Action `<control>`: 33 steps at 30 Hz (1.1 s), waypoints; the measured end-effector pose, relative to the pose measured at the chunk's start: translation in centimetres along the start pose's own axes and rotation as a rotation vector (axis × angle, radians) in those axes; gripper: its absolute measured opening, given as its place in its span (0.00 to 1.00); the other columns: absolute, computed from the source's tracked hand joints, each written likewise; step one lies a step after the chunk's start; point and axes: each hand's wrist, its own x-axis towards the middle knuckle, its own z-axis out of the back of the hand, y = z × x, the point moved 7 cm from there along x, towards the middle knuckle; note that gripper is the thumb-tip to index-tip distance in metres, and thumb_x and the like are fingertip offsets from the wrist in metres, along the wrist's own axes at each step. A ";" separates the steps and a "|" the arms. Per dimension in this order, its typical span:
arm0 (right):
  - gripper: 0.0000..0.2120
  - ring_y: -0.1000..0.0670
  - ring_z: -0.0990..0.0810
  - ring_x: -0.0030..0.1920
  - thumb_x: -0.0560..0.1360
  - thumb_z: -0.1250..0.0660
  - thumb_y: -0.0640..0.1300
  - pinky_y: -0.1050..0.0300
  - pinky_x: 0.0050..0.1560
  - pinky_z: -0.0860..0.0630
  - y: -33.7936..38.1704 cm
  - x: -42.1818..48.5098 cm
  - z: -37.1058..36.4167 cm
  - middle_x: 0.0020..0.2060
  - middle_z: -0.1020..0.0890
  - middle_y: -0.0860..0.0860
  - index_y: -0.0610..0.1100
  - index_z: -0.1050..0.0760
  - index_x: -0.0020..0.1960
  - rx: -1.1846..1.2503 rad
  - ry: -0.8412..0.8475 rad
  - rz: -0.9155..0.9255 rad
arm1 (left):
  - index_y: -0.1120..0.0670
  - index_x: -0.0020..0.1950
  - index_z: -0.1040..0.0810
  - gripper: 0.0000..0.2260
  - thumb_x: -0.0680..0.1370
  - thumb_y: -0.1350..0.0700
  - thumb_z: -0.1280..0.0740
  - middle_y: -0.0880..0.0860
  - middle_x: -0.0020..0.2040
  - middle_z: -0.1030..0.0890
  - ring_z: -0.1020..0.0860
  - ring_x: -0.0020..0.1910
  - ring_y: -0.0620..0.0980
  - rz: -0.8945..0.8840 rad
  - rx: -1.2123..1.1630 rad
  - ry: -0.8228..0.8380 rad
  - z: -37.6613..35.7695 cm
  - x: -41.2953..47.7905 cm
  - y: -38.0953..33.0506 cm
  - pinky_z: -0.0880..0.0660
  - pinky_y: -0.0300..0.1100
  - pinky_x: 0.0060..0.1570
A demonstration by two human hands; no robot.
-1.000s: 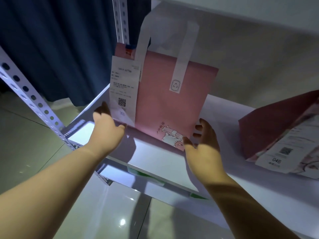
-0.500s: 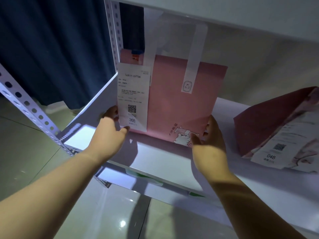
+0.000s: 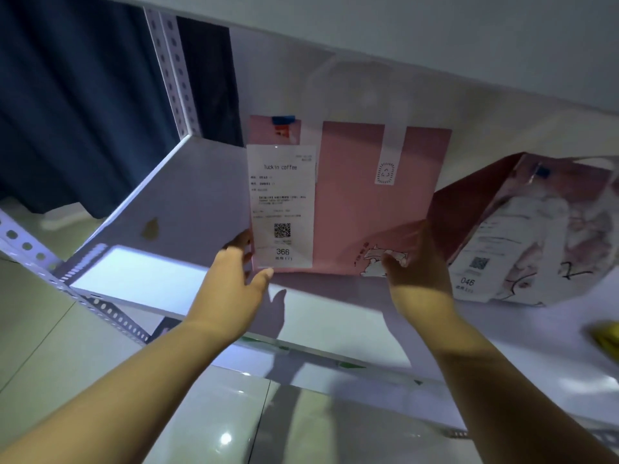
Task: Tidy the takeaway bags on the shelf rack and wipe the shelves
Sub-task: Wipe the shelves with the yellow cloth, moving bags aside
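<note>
Head view: a white shelf point(image 3: 187, 209) of a metal rack, seen from slightly below.
Pink bag: pink paper takeaway bag point(image 3: 361, 209) standing upright on the shelf, mid-depth, left of centre; its contents cannot be seen.
Bag handles: pale paper straps rise from its top and blur against the shelf above.
Left hand: left hand point(image 3: 231, 289) clasps the bag's lower left corner, thumb on the front below the receipt, fingers behind the edge.
Right hand: right hand point(image 3: 418, 279) presses the bag's lower right part, thumb on the front over a cartoon print, fingers spread along the side.
Receipt: white receipt point(image 3: 282, 205) fixed to the bag's front left, headed "luckin coffee", with a QR code and the number "366"; the smaller lines are too fine to read.
Strap label: small white tab with a recycling symbol point(image 3: 386, 172) on the right strap.
Second bag: dark red takeaway bag point(image 3: 469, 209) lying tilted just right of the pink bag, its mouth hidden; a wrinkled receipt point(image 3: 482, 252) on it reads "046".
Stain: small yellowish spot point(image 3: 150, 227) on the shelf, left of the pink bag.
Yellow item: blurred yellow object point(image 3: 608, 336) cut off at the right edge; cannot be identified.
Upright: perforated steel post point(image 3: 172, 75) at the back left corner, dark blue curtain point(image 3: 73, 95) behind it.
</note>
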 end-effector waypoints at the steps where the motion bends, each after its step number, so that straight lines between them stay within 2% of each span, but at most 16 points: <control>1: 0.34 0.41 0.26 0.61 0.74 0.34 0.43 0.51 0.58 0.28 -0.2 -0.1 0.2 0.67 0.29 0.45 0.49 0.46 0.75 0.010 -0.011 0.014 | 0.45 0.68 0.34 0.22 0.77 0.58 0.34 0.46 0.61 0.28 0.27 0.54 0.44 0.022 0.013 -0.011 0.0 -0.1 0.1 0.31 0.40 0.58; 4: 0.31 0.43 0.25 0.60 0.73 0.33 0.43 0.52 0.60 0.27 -0.8 -1.1 0.9 0.66 0.28 0.47 0.49 0.41 0.73 0.056 -0.042 0.058 | 0.49 0.68 0.34 0.21 0.76 0.56 0.33 0.50 0.64 0.30 0.27 0.56 0.48 0.095 0.064 -0.073 0.2 -0.8 0.2 0.28 0.45 0.56; 7: 0.26 0.48 0.25 0.59 0.74 0.33 0.41 0.46 0.63 0.28 -1.7 -2.6 1.9 0.62 0.27 0.50 0.50 0.36 0.70 0.213 -0.042 0.083 | 0.50 0.68 0.34 0.23 0.75 0.54 0.31 0.49 0.65 0.32 0.29 0.56 0.44 0.128 0.056 -0.134 0.1 -2.3 -0.1 0.30 0.39 0.52; 12: 0.18 0.52 0.24 0.57 0.74 0.34 0.42 0.50 0.60 0.26 -5.1 -5.1 4.6 0.58 0.23 0.51 0.50 0.28 0.64 0.237 -0.037 0.099 | 0.45 0.61 0.29 0.16 0.75 0.50 0.32 0.44 0.59 0.26 0.26 0.52 0.42 0.096 0.007 -0.068 -3.2 -6.0 -1.6 0.31 0.34 0.45; 16: 0.13 0.56 0.24 0.53 0.75 0.34 0.43 0.66 0.50 0.29 -10.5 -6.7 7.6 0.55 0.22 0.53 0.48 0.25 0.60 0.168 -0.032 0.076 | 0.44 0.53 0.27 0.09 0.74 0.50 0.33 0.41 0.51 0.23 0.25 0.47 0.35 0.090 -0.006 0.025 -8.3 -8.3 -3.8 0.33 0.29 0.39; 18: 0.11 0.55 0.23 0.51 0.75 0.33 0.42 0.68 0.48 0.31 -13.6 -7.3 9.6 0.53 0.21 0.52 0.47 0.24 0.58 0.121 -0.041 0.073 | 0.46 0.52 0.25 0.08 0.74 0.51 0.32 0.41 0.49 0.22 0.24 0.46 0.35 0.089 -0.003 0.070 -11.4 -9.2 -5.1 0.32 0.28 0.38; 22: 0.08 0.54 0.22 0.49 0.74 0.32 0.41 0.79 0.44 0.34 -20.3 -7.2 14.0 0.49 0.19 0.51 0.47 0.23 0.53 0.069 -0.084 0.009 | 0.49 0.50 0.23 0.05 0.75 0.56 0.32 0.44 0.45 0.20 0.23 0.43 0.34 0.056 -0.021 0.168 -18.0 -10.6 -7.9 0.31 0.23 0.36; 24: 0.08 0.52 0.22 0.50 0.74 0.32 0.40 0.74 0.48 0.31 -23.1 -6.6 16.3 0.49 0.19 0.51 0.45 0.23 0.53 0.029 -0.099 -0.017 | 0.50 0.50 0.23 0.05 0.75 0.57 0.32 0.43 0.44 0.20 0.24 0.43 0.30 0.028 -0.030 0.204 -21.3 -11.1 -9.3 0.33 0.20 0.36; 27: 0.11 0.45 0.23 0.54 0.73 0.31 0.40 0.54 0.53 0.26 -26.3 -5.3 19.8 0.52 0.20 0.45 0.40 0.23 0.55 -0.099 -0.138 -0.007 | 0.48 0.49 0.23 0.05 0.75 0.56 0.32 0.42 0.44 0.21 0.25 0.44 0.30 0.013 -0.028 0.230 -25.8 -11.7 -11.0 0.33 0.19 0.38; 30: 0.18 0.36 0.28 0.57 0.72 0.31 0.41 0.47 0.57 0.32 -29.2 -3.4 22.3 0.56 0.24 0.38 0.38 0.26 0.60 -0.327 -0.123 -0.042 | 0.47 0.50 0.24 0.05 0.75 0.55 0.32 0.42 0.45 0.21 0.26 0.46 0.30 0.015 -0.006 0.245 -29.7 -12.2 -12.1 0.33 0.19 0.38; 33: 0.26 0.35 0.37 0.62 0.72 0.34 0.45 0.46 0.64 0.39 -32.1 -1.5 23.3 0.63 0.32 0.38 0.41 0.35 0.69 -0.492 -0.031 -0.149 | 0.46 0.52 0.24 0.06 0.75 0.54 0.33 0.40 0.45 0.22 0.25 0.45 0.31 0.016 0.028 0.261 -32.7 -12.7 -12.9 0.33 0.21 0.38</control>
